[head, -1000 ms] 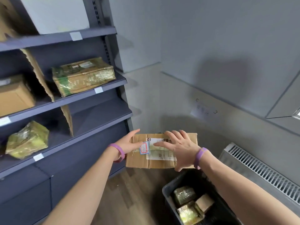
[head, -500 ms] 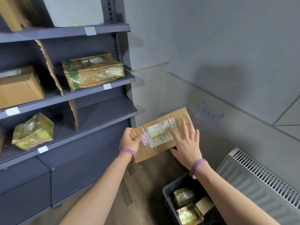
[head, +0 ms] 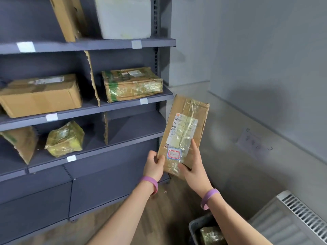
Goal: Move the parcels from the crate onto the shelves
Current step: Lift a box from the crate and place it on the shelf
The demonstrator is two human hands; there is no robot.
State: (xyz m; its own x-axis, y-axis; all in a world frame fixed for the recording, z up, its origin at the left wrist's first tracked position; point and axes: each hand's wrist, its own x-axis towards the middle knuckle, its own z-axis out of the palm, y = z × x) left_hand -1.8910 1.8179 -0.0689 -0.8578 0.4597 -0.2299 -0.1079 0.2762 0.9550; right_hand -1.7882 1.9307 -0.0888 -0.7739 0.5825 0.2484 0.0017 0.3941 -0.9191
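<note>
Parcel [head: 184,131] upright, long axis near-vertical — left hand [head: 154,165], right hand [head: 192,167] gripping lower end.

Gray shelves [head: 106,191] on the left, three boards high. On the top board [head: 106,44]: a big white box [head: 123,16] beside a leaning cardboard sheet [head: 65,18]. On the middle board [head: 159,98]: a plain brown box [head: 40,96] at the left, a cardboard wall [head: 92,80], then a taped parcel [head: 131,84] at the right. On the low board [head: 138,128]: a torn cardboard piece [head: 21,142], a small shiny parcel [head: 64,138] beside it, another cardboard wall [head: 105,128]. Below, a wooden floor [head: 155,218], with a gray crate [head: 194,225] on it at the bottom right, one wrapped parcel [head: 211,235] inside.
</note>
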